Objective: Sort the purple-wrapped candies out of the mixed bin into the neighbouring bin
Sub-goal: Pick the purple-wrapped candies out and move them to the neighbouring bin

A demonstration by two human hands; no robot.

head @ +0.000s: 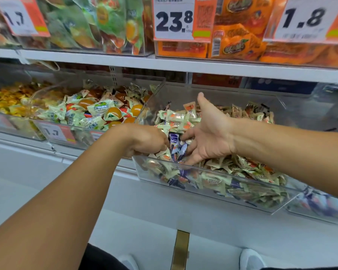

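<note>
Left hand (147, 142) curled, grip unclear; right hand (205, 137) spread, fingertips on purple candies (176, 147) in mixed bin (213, 184); risk: pale wrappers scooped along.

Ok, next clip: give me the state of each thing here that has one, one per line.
Left hand: fingers curled, buried in the candies at the bin's front; grip unclear.
Right hand: fingers spread, touching the purple candies.
Purple candies: bunched between both hands, still in the mixed bin.
Mixed bin: open-topped, full, more purple wrappers showing through its front wall.
Left bin: open, full of green-and-orange sweets.
</note>
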